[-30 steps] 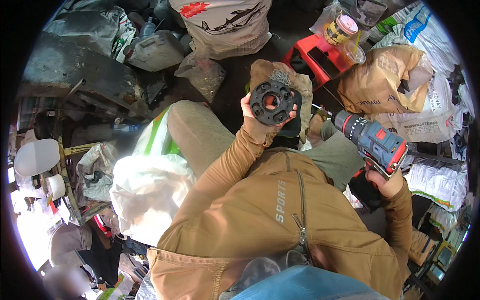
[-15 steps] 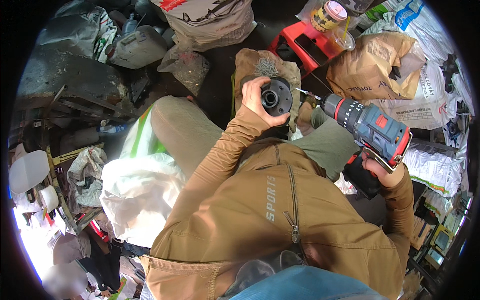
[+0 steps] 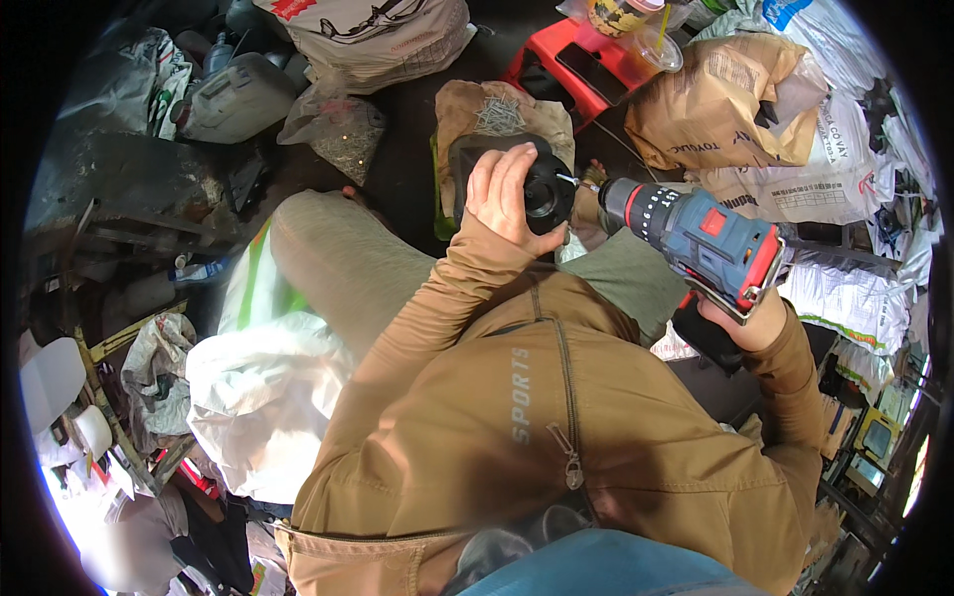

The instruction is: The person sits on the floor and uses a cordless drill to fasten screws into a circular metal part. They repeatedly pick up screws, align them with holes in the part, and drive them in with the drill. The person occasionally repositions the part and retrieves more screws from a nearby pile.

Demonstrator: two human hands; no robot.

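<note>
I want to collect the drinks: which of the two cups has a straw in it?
The clear cup with the yellow straw, to the right of the patterned cup, which shows no straw.

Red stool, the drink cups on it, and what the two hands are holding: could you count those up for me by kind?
Red stool: 1
Drink cups: 2 (a patterned cup and a clear cup with a straw)
Power drill, in the right hand: 1
Round black part, in the left hand: 1
Total: 5
</note>
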